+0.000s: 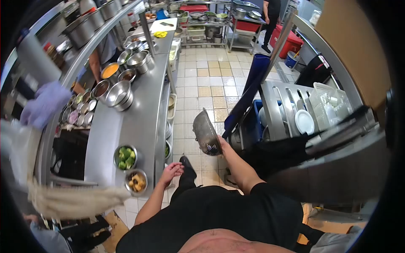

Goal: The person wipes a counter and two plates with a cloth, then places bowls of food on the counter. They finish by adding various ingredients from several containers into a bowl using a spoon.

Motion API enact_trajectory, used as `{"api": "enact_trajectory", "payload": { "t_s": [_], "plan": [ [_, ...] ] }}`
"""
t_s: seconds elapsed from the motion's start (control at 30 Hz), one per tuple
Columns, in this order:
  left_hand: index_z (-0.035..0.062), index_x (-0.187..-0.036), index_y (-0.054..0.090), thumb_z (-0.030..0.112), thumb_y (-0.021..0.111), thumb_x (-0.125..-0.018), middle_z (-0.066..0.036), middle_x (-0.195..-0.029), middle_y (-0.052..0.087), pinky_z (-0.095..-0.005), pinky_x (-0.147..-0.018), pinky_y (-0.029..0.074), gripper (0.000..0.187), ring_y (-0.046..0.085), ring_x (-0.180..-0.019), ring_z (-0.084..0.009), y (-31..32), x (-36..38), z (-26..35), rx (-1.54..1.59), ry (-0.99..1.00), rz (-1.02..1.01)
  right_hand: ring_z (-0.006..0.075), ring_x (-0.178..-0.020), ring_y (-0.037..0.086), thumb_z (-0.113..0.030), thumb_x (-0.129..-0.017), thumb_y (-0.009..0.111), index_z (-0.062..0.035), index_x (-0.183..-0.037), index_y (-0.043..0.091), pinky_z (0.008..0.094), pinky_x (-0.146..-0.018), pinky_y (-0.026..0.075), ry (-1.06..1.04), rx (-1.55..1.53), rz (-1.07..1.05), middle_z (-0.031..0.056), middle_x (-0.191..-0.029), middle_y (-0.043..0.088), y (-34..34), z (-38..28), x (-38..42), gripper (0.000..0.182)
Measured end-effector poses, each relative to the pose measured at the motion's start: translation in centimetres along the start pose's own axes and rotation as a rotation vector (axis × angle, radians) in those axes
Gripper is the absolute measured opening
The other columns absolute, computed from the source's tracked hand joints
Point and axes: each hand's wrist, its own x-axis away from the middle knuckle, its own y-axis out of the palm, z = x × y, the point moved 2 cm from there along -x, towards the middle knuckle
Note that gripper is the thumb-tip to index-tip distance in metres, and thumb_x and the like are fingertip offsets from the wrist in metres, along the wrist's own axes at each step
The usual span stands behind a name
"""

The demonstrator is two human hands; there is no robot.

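Observation:
My right hand (222, 145) grips the edge of a perforated metal colander (206, 131), held tilted over the tiled floor between the two counters. My left hand (171, 171) hangs with fingers loosely apart beside the front edge of the steel counter (139, 122), holding nothing. Close to it on the counter sit a steel bowl of green vegetables (125, 157) and a steel bowl of browned pieces (136, 181).
Several steel bowls and containers (119, 93) line the counter further back. A gloved hand of another person (44, 103) reaches over the shelf at left. A dish rack with white plates (304, 121) stands at right. Another person (270, 19) stands near far shelves.

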Motion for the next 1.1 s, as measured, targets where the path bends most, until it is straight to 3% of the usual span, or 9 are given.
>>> {"api": "enact_trajectory", "payload": {
  "t_s": [0.2, 0.3, 0.43, 0.63, 0.8, 0.9, 0.93, 1.03, 1.1],
  "plan": [
    [0.0040, -0.117, 0.054, 0.024, 0.053, -0.094, -0.009, -0.104, 0.065, -0.0250, -0.073, 0.049, 0.030, 0.064, -0.084, -0.0144, -2.7, -17.7, 11.7, -0.058, 0.026, -0.116, 0.0283, -0.102, 0.061, -0.015, -0.081, 0.057, 0.0032, -0.109, 0.061, 0.0437, -0.096, 0.043, -0.052, -0.279, -0.233, 0.0160, -0.107, 0.065, 1.2, -10.5, -3.4, 0.034],
    [0.0041, -0.115, 0.053, 0.026, 0.052, -0.095, -0.009, -0.103, 0.065, -0.0252, -0.072, 0.049, 0.030, 0.064, -0.082, -0.0150, -3.3, -26.1, 19.0, -0.141, 0.031, -0.090, 0.0322, -0.095, 0.064, -0.029, -0.093, 0.049, -0.0022, -0.133, 0.042, 0.0582, -0.087, 0.048, -0.055, -0.366, -0.101, 0.0202, -0.108, 0.061, -1.5, -14.6, -4.6, 0.049],
    [0.0046, -0.113, 0.054, 0.027, 0.052, -0.094, -0.008, -0.101, 0.066, -0.0253, -0.072, 0.049, 0.029, 0.065, -0.081, -0.0144, -2.2, -37.0, 28.9, -0.187, 0.050, -0.124, 0.0313, -0.103, 0.061, -0.018, -0.087, 0.054, 0.0055, -0.115, 0.056, 0.0475, -0.093, 0.047, -0.146, -0.424, -0.152, 0.0209, -0.112, 0.062, -2.0, -21.4, -4.7, 0.036],
    [0.0054, -0.112, 0.054, 0.025, 0.052, -0.094, -0.008, -0.100, 0.066, -0.0255, -0.070, 0.050, 0.026, 0.065, -0.080, -0.0143, 3.1, -54.9, 41.6, -0.233, 0.073, -0.236, 0.0375, -0.109, 0.055, 0.004, -0.071, 0.049, 0.0076, -0.118, 0.051, 0.0513, -0.101, 0.039, -0.367, -0.569, 0.032, 0.0217, -0.116, 0.058, -6.9, -31.1, -12.7, 0.048],
    [0.0072, -0.102, 0.056, 0.026, 0.058, -0.088, -0.005, -0.080, 0.062, -0.0288, -0.050, 0.045, 0.023, 0.056, -0.060, -0.0160, -4.4, -74.3, 38.9, -0.555, -0.014, -0.116, 0.0379, -0.111, 0.053, 0.005, -0.069, 0.048, 0.0051, -0.120, 0.048, 0.0521, -0.103, 0.036, -0.511, -0.637, 0.169, 0.0207, -0.116, 0.056, -14.4, -43.2, -23.1, 0.050],
    [0.0088, -0.071, 0.058, 0.015, 0.057, -0.081, -0.002, -0.056, 0.050, -0.0303, -0.041, 0.036, 0.012, 0.047, -0.046, -0.0138, -8.8, -74.9, 36.1, -0.447, -0.359, -0.139, 0.0366, -0.110, 0.053, 0.007, -0.068, 0.047, 0.0057, -0.119, 0.046, 0.0492, -0.103, 0.037, -0.536, -0.615, 0.233, 0.0198, -0.116, 0.055, -16.2, -52.4, -27.5, 0.051],
    [0.0082, -0.072, 0.059, 0.015, 0.053, -0.081, -0.002, -0.057, 0.050, -0.0297, -0.041, 0.035, 0.013, 0.047, -0.047, -0.0135, -9.7, -75.2, 35.9, -1.020, -0.302, -0.358, 0.0361, -0.109, 0.054, 0.007, -0.067, 0.048, 0.0061, -0.118, 0.047, 0.0485, -0.103, 0.038, -0.551, -0.606, 0.238, 0.0197, -0.115, 0.055, -16.8, -55.5, -28.9, 0.051],
    [0.0074, -0.071, 0.057, 0.020, 0.052, -0.086, -0.001, -0.063, 0.052, -0.0308, -0.042, 0.035, 0.020, 0.045, -0.048, -0.0128, -8.7, -73.2, 35.1, -0.595, -0.556, 0.073, 0.0346, -0.107, 0.055, 0.007, -0.066, 0.048, 0.0070, -0.116, 0.047, 0.0467, -0.101, 0.040, -0.578, -0.578, 0.230, 0.0189, -0.115, 0.056, -18.5, -64.9, -32.5, 0.050],
    [0.0073, -0.071, 0.057, 0.020, 0.052, -0.086, -0.001, -0.064, 0.053, -0.0307, -0.042, 0.035, 0.020, 0.045, -0.048, -0.0130, -8.9, -73.9, 35.0, -0.662, -0.520, -0.020, 0.0333, -0.107, 0.055, 0.007, -0.067, 0.048, 0.0070, -0.117, 0.048, 0.0458, -0.100, 0.040, -0.562, -0.570, 0.187, 0.0181, -0.115, 0.057, -19.7, -70.7, -34.5, 0.050]
  ]
}}
